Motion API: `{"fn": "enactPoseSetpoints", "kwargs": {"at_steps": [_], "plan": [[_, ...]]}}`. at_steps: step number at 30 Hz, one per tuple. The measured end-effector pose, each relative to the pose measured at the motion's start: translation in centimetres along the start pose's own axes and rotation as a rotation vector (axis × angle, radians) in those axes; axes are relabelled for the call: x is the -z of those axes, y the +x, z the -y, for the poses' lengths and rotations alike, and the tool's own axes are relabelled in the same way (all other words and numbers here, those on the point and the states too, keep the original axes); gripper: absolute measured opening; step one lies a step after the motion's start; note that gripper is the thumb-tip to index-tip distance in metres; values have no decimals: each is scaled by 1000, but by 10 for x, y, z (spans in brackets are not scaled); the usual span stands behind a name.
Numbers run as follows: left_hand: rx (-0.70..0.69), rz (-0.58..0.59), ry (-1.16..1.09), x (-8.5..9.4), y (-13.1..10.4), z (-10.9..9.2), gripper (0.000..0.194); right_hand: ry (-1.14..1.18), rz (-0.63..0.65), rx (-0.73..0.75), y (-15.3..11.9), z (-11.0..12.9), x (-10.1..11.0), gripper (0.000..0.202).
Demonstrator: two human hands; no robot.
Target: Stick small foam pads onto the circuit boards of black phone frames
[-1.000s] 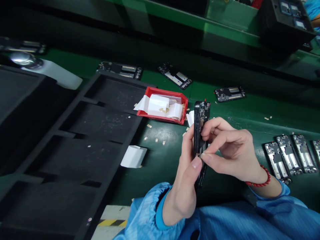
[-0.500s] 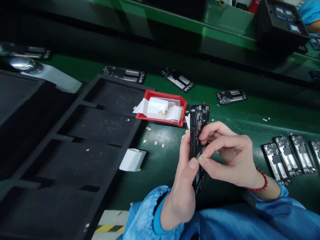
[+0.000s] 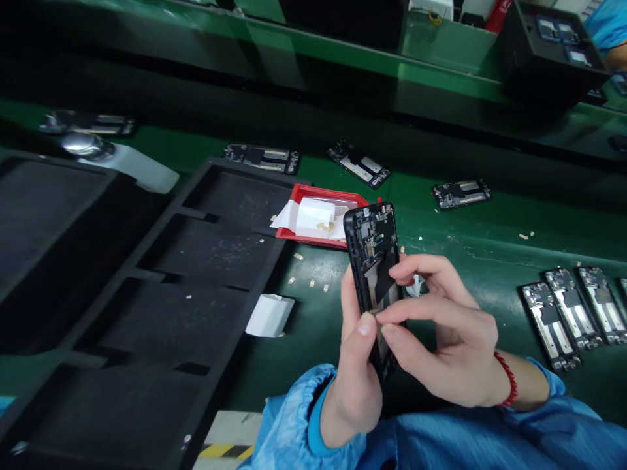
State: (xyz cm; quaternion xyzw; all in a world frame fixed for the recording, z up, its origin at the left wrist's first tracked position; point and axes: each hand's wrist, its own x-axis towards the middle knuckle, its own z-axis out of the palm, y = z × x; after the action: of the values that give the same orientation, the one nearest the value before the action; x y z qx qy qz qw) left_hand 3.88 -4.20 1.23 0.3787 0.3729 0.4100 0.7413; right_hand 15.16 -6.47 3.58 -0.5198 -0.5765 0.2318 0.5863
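Presently, the left hand [image 3: 356, 385] grips the phone chassis [image 3: 376, 277], tilted above the green bench [image 3: 455, 235]; the right hand [image 3: 448, 343], fingers bent, is at its inner face, any pinch unclear

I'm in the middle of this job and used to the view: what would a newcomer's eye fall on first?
Probably the phone unit near the centre, held tilted in the left hand with the right hand at its exposed circuitry. Next, the bright red bin partly behind it, holding white strips. Then perhaps the row of similar units at the far right on the green bench.
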Motion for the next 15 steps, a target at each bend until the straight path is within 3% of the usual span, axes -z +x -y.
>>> {"fn": "enactPoseSetpoints", "kwargs": {"at_steps": [7,10,13,15], "plan": [[-27,-71,121,10,-12,12,58,55,2,-8,5,-4,-3,12],[-80,-13,165,15,-12,15,57,111,2,-64,6,-1,-5,9],[-119,44,143,9,-9,11,62,162,62,-144,8,1,-2,7],[-125,19,108,-2,-7,8,70,211,139,-195,11,-1,3,9]]}}
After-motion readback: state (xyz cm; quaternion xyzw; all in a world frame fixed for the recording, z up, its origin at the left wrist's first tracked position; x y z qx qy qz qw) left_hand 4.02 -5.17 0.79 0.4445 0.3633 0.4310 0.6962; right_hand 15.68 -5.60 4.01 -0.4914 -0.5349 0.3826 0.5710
